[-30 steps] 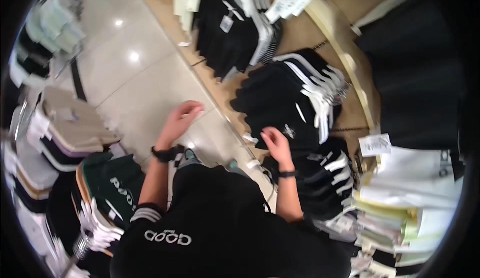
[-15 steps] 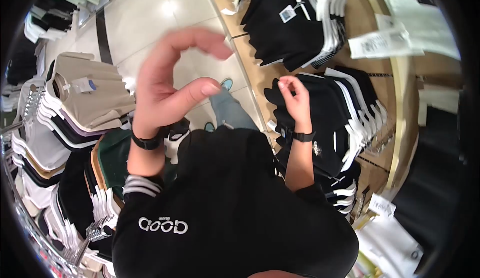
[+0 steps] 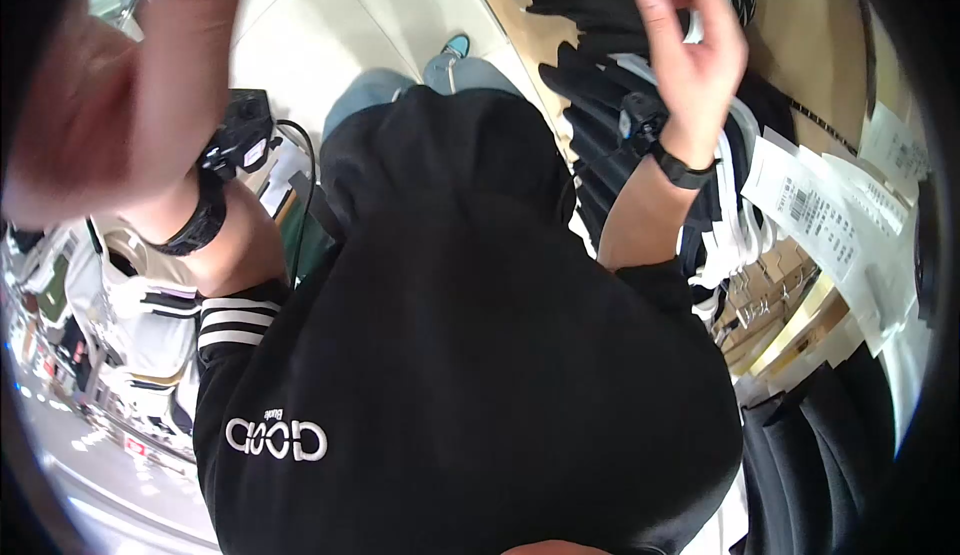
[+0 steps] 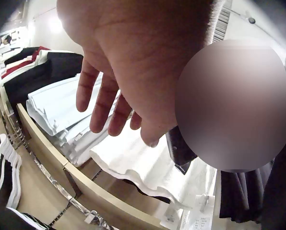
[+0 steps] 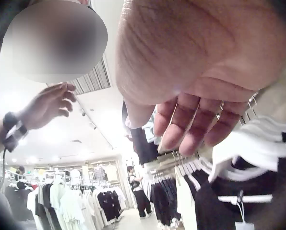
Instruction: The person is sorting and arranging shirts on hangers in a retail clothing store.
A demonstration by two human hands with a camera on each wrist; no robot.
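Both hands are raised close to the head and hold nothing. In the head view my left hand (image 3: 120, 105) fills the upper left, blurred, with a black wrist strap below it. My right hand (image 3: 690, 45) is up at the top right, fingers loosely curled, in front of black garments on white hangers (image 3: 610, 95). The left wrist view shows the left hand's fingers (image 4: 104, 105) hanging relaxed over folded pale garments (image 4: 56, 103). In the right wrist view the right hand's fingers (image 5: 196, 124) curl loosely above white hangers (image 5: 248, 153).
Paper price tags (image 3: 810, 205) hang by the wooden display rail at the right. A rack of light garments (image 3: 140, 305) stands at the left over the tiled floor (image 3: 330, 25). A wooden shelf edge (image 4: 52, 163) runs under the folded stacks. Another person (image 5: 136, 189) stands far off among clothing racks.
Both hands have risen toward the head, the left one now very near the camera. The right hand has left the black hanging garments. The view has tilted down onto the black sweatshirt.
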